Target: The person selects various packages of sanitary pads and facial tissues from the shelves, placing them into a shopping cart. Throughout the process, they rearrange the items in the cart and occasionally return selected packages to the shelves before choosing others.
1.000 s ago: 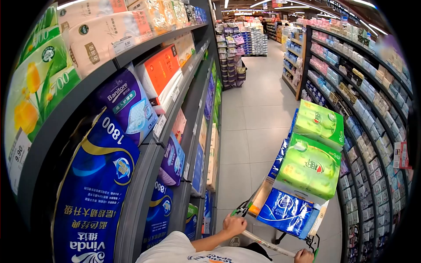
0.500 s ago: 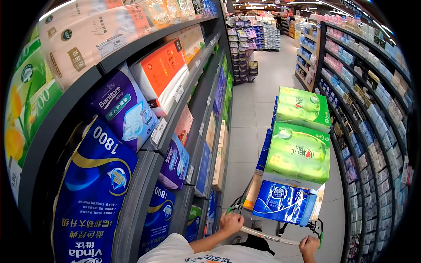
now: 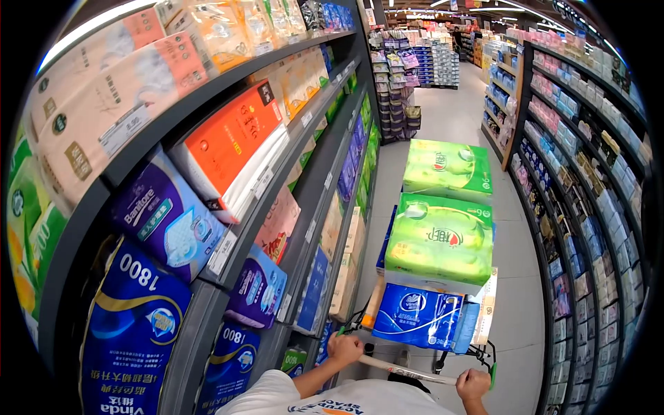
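Observation:
My left hand (image 3: 345, 348) is closed round the left end of the shopping cart handle (image 3: 408, 371). At the bar's right end, my right hand (image 3: 473, 384) grips it too. Beyond the bar, the cart is loaded high with tissue packs. Closest to me lies a blue Vinda tissue pack (image 3: 420, 315). Behind it stand a large green tissue pack (image 3: 440, 238) and, farther forward, a second green pack (image 3: 448, 166). A light blue package (image 3: 469, 325) is wedged beside the Vinda pack. The cart's basket is mostly hidden under the load.
Close on my left runs a shelf (image 3: 207, 266) holding Vinda bags, a purple Banitore pack (image 3: 166, 211) and an orange-topped tissue pack (image 3: 232, 149). A curved-looking shelf (image 3: 581, 207) of small packs lines the right. Stacked goods (image 3: 398, 76) stand farther up the tiled aisle (image 3: 453, 111).
The cart, its load and both hands have shifted left in view, nearer the left shelf. The near left shelf goods have slid left and lower. Both hands keep their grip.

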The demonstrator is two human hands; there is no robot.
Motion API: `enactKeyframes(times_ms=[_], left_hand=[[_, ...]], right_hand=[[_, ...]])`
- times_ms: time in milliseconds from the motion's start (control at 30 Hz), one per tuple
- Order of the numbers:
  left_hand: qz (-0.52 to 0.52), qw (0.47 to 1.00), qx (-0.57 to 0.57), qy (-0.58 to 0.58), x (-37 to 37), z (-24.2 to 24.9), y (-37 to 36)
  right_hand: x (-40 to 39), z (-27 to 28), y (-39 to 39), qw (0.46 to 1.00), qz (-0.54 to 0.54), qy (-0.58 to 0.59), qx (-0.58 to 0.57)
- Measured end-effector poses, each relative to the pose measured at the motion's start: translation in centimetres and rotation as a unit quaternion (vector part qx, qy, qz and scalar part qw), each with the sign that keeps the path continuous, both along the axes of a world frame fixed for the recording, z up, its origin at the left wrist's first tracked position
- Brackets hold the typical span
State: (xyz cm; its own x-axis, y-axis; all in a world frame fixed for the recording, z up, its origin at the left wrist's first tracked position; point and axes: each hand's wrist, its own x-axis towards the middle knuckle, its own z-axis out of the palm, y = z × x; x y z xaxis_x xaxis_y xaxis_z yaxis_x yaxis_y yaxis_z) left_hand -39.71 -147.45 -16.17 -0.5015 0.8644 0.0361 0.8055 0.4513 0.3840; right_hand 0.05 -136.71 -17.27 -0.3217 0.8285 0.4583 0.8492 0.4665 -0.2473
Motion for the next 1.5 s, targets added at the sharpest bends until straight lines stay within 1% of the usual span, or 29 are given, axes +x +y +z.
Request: enactKeyframes(times_ms=[67, 100, 133, 200, 333, 400, 500, 600, 633, 700, 800, 867, 1033, 1100, 1133, 1167, 1200, 1233, 1267, 1300, 1333, 1400, 1467, 1500], left_hand=[[0.028, 0.997, -0.066, -0.008, -0.9, 0.3, 2.1], [0.04, 0.995, -0.089, -0.008, -1.6, -0.2, 3.2], [0.039, 0.995, -0.09, -0.011, -1.8, 0.3, 4.4], [0.083, 0.99, -0.112, -0.011, -2.4, 1.7, 6.9], [0.091, 0.987, -0.127, -0.024, -4.4, 1.2, 11.1], [0.084, 0.989, -0.121, -0.023, -5.2, 1.6, 12.8], [0.102, 0.988, -0.114, -0.024, -5.6, 3.2, 15.6], [0.117, 0.987, -0.112, 0.003, -6.7, 2.4, 17.8], [0.121, 0.987, -0.107, -0.005, -6.8, 2.9, 18.6], [0.124, 0.987, -0.1, 0.003, -7.7, 1.9, 20.1], [0.133, 0.986, -0.1, 0.008, -8.9, 1.9, 22.4], [0.138, 0.987, -0.081, 0.011, -9.6, 2.0, 23.8], [0.127, 0.988, -0.086, 0.025, -12.5, 1.3, 28.3], [0.119, 0.99, -0.068, 0.036, -13.4, 1.1, 29.9], [0.119, 0.99, -0.075, 0.026, -14.0, 0.8, 30.8], [0.117, 0.991, -0.059, 0.042, -14.7, 0.3, 31.7], [0.113, 0.991, -0.042, 0.057, -15.2, -0.2, 32.7], [0.109, 0.992, -0.04, 0.048, -15.5, 0.1, 33.4], [0.105, 0.993, -0.034, 0.041, -16.1, 0.5, 34.5], [0.098, 0.993, -0.056, 0.034, -16.6, 0.5, 35.4], [0.095, 0.994, -0.054, 0.027, -17.2, 1.0, 36.6], [0.094, 0.992, -0.066, 0.043, -17.9, 1.4, 38.3], [0.09, 0.993, -0.071, 0.029, -19.2, 0.3, 40.3], [0.087, 0.993, -0.077, 0.033, -19.7, 0.1, 41.1]], right_hand=[[-1.5, 0.9, 2.2, 1.0, 0.003, 0.007, 0.012], [-2.0, 0.9, 3.3, 1.0, 0.004, 0.011, -0.001], [-2.6, 1.0, 4.3, 1.0, 0.005, 0.014, -0.014], [-3.6, 0.7, 6.4, 1.0, 0.006, 0.013, -0.021], [-5.5, 0.5, 10.6, 0.999, 0.015, 0.026, -0.022], [-6.7, 1.1, 12.5, 0.999, 0.02, 0.026, -0.013], [-7.8, 1.0, 15.4, 0.999, 0.026, 0.04, -0.01], [-8.9, 1.8, 17.5, 0.999, 0.03, 0.038, -0.004], [-9.4, 1.9, 18.4, 0.999, 0.033, 0.039, -0.002], [-10.0, 1.4, 20.0, 0.998, 0.034, 0.044, 0.01], [-11.1, 1.1, 22.1, 0.998, 0.029, 0.044, 0.024], [-12.1, 1.3, 23.3, 0.999, 0.026, 0.038, 0.022], [-14.5, 1.3, 26.9, 1.0, 0.011, 0.02, 0.001], [-15.5, 2.1, 28.6, 0.985, -0.041, -0.069, -0.156], [-15.9, 2.4, 29.7, 0.983, -0.042, -0.079, -0.16], [-16.4, 2.6, 31.1, 0.958, -0.037, -0.126, -0.257], [-16.6, 2.9, 32.4, 0.921, -0.035, -0.17, -0.349], [-16.8, 3.3, 33.5, 0.918, -0.041, -0.181, -0.35], [-17.3, 3.9, 34.9, 0.888, -0.018, -0.196, -0.416], [-17.9, 4.4, 36.1, 0.851, 0.003, -0.209, -0.481], [-18.7, 4.7, 37.5, 0.851, -0.003, -0.213, -0.48], [-19.5, 4.4, 39.5, 0.782, 0.029, -0.186, -0.594], [-18.7, 0.4, 42.1, 0.759, 0.135, -0.161, -0.616], [-18.9, 0.2, 42.7, 0.749, 0.116, -0.153, -0.635]])
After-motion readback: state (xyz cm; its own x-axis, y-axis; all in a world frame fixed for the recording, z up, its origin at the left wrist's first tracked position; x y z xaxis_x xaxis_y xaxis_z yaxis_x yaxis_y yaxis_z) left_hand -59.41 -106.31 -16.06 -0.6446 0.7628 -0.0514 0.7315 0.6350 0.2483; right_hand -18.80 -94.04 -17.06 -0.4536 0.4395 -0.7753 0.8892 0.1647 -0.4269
